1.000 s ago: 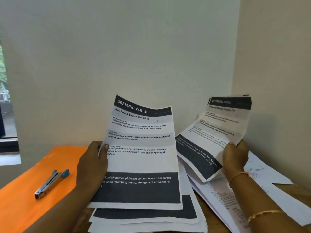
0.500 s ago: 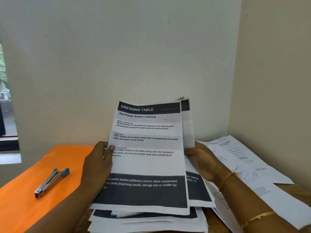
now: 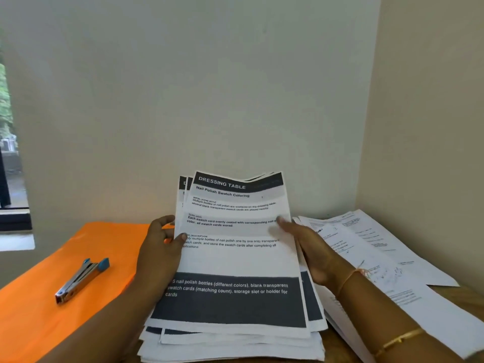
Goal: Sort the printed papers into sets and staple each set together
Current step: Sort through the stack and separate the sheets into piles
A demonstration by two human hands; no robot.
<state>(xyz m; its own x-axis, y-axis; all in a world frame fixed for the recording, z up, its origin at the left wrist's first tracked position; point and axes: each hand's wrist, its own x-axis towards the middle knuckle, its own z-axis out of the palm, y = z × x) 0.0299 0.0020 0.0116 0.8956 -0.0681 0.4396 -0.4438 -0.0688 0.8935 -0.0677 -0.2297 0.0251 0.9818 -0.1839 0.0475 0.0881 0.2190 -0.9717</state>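
A few printed sheets headed "DRESSING TABLE" are held tilted up over a thicker stack of the same papers. My left hand grips their left edge, thumb on the front page. My right hand lies along their right edge with fingers straight, pressing the sheets together. A silver stapler with a blue end lies on the orange surface to the left, apart from both hands.
More printed sheets are spread over the wooden table at the right, running into the wall corner. The wall stands close behind the papers. A window edge shows at the far left.
My right hand brought its separate sheet from the right in behind the sheets in my left hand. It now presses flat against their right edge, and the bundle has sunk lower.
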